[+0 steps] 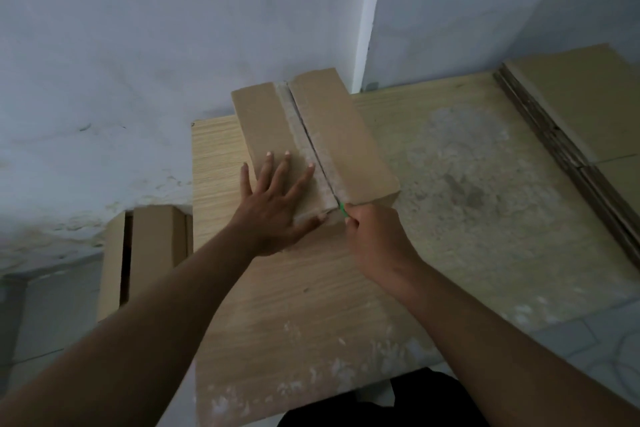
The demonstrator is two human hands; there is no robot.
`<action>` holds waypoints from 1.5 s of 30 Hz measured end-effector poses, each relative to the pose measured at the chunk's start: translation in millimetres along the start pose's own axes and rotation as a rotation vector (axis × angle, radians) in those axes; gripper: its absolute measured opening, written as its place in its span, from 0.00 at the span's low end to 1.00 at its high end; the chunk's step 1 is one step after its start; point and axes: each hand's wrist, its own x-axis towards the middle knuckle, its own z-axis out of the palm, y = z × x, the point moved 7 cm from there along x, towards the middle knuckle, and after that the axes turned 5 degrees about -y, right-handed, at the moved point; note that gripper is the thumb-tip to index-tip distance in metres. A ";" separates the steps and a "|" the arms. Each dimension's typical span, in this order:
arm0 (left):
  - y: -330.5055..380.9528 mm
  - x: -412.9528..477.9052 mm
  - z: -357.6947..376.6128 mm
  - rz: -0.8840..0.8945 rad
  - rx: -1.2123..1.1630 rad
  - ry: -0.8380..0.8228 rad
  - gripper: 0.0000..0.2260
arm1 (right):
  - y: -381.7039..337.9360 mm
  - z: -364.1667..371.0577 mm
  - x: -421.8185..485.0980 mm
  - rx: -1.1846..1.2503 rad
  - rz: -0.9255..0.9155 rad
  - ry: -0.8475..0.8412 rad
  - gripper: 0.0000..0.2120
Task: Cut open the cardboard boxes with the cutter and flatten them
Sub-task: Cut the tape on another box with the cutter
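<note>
A closed cardboard box (349, 139) is seen lying on a pale wooden table (311, 305), set toward the table's 11 o'clock corner, with its long axis running from 11 o'clock to 5 o'clock. A strip of whitish tape (294, 125) is laid along the middle seam of its top, and a dark line is seen running along that tape.

The left hand (273, 208) is laid flat on the top of the box at its near end, on the 9 o'clock side of the seam. Its fingers (282, 170) are straight and spread apart, pointing toward 12 o'clock, and the thumb is pressed against the near edge.

The right hand (374, 236) is curled into a fist around a cutter (343, 210), of which only a short green part is shown above the knuckles. The tip of the cutter is held at the near end of the seam, at the box's 6 o'clock edge.

At 2 o'clock on the table a stack of flattened cardboard (581, 107) is seen. Beyond the table's 9 o'clock edge, lower down, a second box (156, 239) is stood with a dark gap showing between its flaps. A worn grey-white wall (138, 45) is seen behind, at 12 o'clock.
</note>
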 end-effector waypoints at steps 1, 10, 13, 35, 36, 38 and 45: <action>0.4 2.1 -2.0 0.062 0.040 -0.017 0.36 | 0.0 -3.9 -0.8 0.039 -0.012 0.002 0.15; -0.9 35.6 -22.1 0.361 0.242 -0.149 0.39 | 37.3 -0.4 -4.9 0.585 0.130 -0.115 0.13; 2.9 49.2 -39.8 0.407 0.309 -0.240 0.42 | 30.2 -8.0 -2.4 0.405 0.066 -0.074 0.13; 32.2 80.7 -72.8 0.405 0.396 -0.413 0.38 | 35.8 -41.3 25.5 0.474 -0.011 -0.305 0.13; 31.1 81.0 -73.7 0.402 0.389 -0.410 0.38 | 36.4 -40.3 24.0 0.463 -0.027 -0.295 0.13; 29.7 81.3 -75.2 0.395 0.378 -0.405 0.37 | 36.3 -36.0 18.9 0.405 -0.060 -0.315 0.13; 33.0 83.8 -75.3 0.379 0.358 -0.407 0.37 | 34.7 -35.1 21.5 0.343 -0.078 -0.353 0.13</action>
